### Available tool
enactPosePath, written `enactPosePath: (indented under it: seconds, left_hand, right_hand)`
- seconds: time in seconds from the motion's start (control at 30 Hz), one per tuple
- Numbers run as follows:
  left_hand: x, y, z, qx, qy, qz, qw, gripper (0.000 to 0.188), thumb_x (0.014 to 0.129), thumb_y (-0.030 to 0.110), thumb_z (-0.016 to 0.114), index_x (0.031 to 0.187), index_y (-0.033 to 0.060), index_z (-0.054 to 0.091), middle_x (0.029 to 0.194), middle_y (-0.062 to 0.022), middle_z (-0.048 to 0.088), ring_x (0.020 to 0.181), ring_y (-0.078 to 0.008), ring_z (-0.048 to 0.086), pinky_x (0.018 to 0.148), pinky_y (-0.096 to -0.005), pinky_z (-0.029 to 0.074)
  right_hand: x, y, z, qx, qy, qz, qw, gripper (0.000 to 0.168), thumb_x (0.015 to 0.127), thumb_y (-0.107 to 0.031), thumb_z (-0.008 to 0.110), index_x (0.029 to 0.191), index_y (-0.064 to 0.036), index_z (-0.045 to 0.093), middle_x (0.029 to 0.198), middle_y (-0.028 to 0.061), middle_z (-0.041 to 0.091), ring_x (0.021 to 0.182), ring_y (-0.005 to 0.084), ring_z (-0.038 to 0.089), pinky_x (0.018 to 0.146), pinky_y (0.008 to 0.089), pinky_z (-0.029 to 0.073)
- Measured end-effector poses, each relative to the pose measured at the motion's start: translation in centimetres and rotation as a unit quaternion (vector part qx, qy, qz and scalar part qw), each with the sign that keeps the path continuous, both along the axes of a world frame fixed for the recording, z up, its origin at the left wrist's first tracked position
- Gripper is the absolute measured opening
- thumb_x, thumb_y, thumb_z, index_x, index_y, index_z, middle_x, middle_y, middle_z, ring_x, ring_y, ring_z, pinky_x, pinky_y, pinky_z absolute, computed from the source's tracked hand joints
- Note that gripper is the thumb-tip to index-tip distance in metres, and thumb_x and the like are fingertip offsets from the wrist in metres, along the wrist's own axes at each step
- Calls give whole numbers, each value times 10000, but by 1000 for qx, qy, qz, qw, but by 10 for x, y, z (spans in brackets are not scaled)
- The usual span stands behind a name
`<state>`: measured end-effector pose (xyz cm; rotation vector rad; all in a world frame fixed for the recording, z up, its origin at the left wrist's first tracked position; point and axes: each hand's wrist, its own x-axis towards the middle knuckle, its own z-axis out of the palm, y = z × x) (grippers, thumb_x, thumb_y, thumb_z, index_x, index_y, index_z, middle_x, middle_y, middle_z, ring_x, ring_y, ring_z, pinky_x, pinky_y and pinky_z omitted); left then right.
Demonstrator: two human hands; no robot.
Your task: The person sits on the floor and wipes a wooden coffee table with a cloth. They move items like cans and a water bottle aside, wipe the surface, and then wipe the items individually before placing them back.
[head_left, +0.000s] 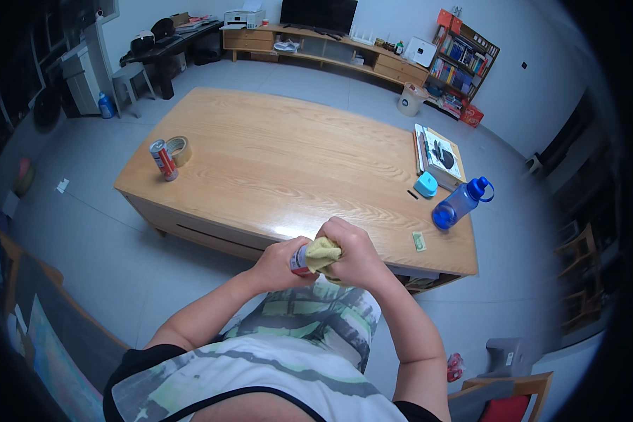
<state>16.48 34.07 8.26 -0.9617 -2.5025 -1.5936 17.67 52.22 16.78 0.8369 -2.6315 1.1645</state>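
Observation:
In front of my body, my left hand [283, 265] grips a red and silver drink can [298, 260]. My right hand [354, 254] clutches a yellow cloth [322, 254] and presses it over one end of that can. The cloth hides the covered end. Both hands are close together, above the front edge of the wooden table [274, 158]. A second red and silver can [163, 160] stands at the table's left end, beside a roll of tan tape [179, 150].
At the table's right are a blue water bottle [456, 207], a light-blue case [426, 184], a stack of books [441, 156] and a small green paper [419, 241]. Chairs stand near me, left [79, 316] and right [511, 395]. Beyond is a low TV cabinet [316, 48].

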Motion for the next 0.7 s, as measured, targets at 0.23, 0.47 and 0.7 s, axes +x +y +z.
enactPosePath:
  seconds: [0.23, 0.47, 0.7]
  left_hand:
    - [-2, -4, -8, 14, 158, 123, 980, 550, 573, 193, 869, 1026, 78, 579, 898, -123, 644, 795, -312, 645, 709, -376, 517]
    - [-9, -7, -6, 14, 294, 191, 936, 566, 552, 184, 876, 1010, 88, 557, 872, -104, 624, 766, -318, 627, 677, -385, 505]
    - [-19, -10, -6, 65, 282, 194, 937, 518, 601, 195, 833, 1027, 103, 552, 875, -91, 608, 771, -321, 610, 677, -406, 474]
  right_hand:
    - [-5, -11, -14, -83, -83, -128, 985, 213, 677, -49, 721, 803, -13, 553, 758, 195, 608, 745, 378, 615, 663, 388, 488]
    - [-5, 0, -9, -51, -253, -41, 965, 208, 708, -95, 713, 870, -19, 605, 740, 131, 633, 713, 218, 630, 681, 331, 492]
    - [-9, 16, -7, -203, -102, -122, 966, 193, 709, -31, 693, 886, -26, 616, 808, 43, 637, 745, 121, 597, 709, 270, 480]
